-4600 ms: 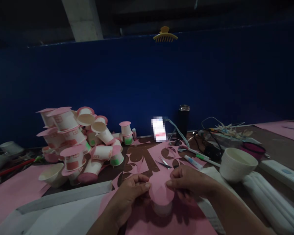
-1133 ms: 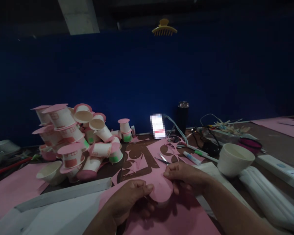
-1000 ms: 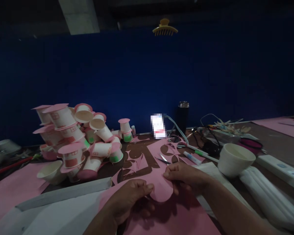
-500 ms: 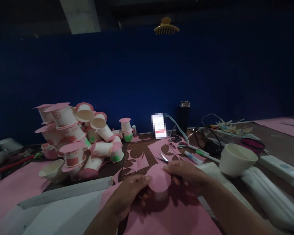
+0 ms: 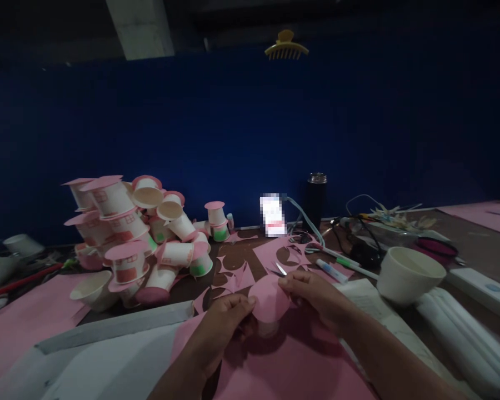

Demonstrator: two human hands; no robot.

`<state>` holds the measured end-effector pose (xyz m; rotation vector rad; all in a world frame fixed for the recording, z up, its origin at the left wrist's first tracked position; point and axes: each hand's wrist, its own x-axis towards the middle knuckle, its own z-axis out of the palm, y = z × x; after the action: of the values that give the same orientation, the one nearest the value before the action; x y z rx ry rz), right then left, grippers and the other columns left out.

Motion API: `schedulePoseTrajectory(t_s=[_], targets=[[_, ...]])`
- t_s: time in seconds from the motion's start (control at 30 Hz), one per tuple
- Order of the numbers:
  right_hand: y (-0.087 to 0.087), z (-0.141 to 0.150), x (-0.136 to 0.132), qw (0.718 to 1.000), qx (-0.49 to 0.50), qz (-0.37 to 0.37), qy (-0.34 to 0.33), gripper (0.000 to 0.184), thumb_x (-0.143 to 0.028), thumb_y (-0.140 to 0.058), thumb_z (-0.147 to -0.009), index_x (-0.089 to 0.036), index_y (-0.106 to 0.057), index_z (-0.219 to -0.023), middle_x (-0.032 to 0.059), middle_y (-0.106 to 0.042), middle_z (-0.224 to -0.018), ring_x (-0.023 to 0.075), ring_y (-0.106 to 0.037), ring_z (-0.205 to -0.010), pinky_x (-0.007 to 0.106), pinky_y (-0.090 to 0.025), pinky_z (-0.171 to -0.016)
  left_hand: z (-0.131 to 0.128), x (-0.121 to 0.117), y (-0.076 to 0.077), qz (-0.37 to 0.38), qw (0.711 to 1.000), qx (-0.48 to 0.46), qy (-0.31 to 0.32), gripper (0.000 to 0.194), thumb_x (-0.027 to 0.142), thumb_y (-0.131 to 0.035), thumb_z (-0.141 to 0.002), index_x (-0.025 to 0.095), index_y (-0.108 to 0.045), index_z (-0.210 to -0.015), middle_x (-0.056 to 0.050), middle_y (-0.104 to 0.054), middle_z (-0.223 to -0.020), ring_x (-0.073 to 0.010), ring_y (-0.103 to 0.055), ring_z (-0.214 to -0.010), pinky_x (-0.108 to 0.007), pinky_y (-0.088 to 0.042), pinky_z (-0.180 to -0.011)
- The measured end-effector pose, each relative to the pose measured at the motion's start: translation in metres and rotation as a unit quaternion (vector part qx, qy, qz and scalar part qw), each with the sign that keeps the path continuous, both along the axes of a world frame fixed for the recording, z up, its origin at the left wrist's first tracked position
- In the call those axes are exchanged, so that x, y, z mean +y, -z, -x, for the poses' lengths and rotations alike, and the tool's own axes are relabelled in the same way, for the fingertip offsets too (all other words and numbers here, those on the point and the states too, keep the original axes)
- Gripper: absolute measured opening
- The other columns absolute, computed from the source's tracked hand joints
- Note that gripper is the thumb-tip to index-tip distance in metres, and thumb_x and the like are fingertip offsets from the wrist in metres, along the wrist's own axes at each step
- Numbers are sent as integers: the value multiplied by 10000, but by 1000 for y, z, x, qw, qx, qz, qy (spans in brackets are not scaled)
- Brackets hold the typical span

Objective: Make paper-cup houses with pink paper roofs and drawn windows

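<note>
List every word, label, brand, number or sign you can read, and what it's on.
None can be read with certainty.
Lit screen: pixelated, unreadable.
White-and-blue tube: label too small and blurred.
Pale sheet: any marks too faint.
Lying cup: orange marks too small to tell.
Pink paper disc, held by left hand and right hand: no lettering visible.

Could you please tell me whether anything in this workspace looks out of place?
Some paper cups at left lie on their sides while others stand stacked. The yellow hair clip looks odd, high above them at the top of the blue partition.
</note>
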<state>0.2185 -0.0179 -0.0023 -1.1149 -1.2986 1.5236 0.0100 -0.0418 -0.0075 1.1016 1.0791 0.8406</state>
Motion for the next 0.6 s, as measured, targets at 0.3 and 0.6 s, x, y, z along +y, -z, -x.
schedulePoseTrajectory(t_s=[0.3,0.6], targets=[[2,4,0,999,37,28,-20,365,-471,-739,-649,-149,-570,-637,-45,-502,-544,78,-421,-497,229,-322,-509,3,1,3,8,1000,-27,8,357,476,-630,-755,143,-531,-673,16,-535,-552,-80,-433,-489,-213,-277,-491],[-1,4,-3,1000,10,11,-25,349,-452,-712,-696,-153,-551,-617,-62,-456,-508,72,-373,-480,227,-263,-490,6,3,9,7,999,-47,1,336,448,-645,-763,137,-535,-697,17,-523,-607,-79,-413,-528,-226,-297,-532]])
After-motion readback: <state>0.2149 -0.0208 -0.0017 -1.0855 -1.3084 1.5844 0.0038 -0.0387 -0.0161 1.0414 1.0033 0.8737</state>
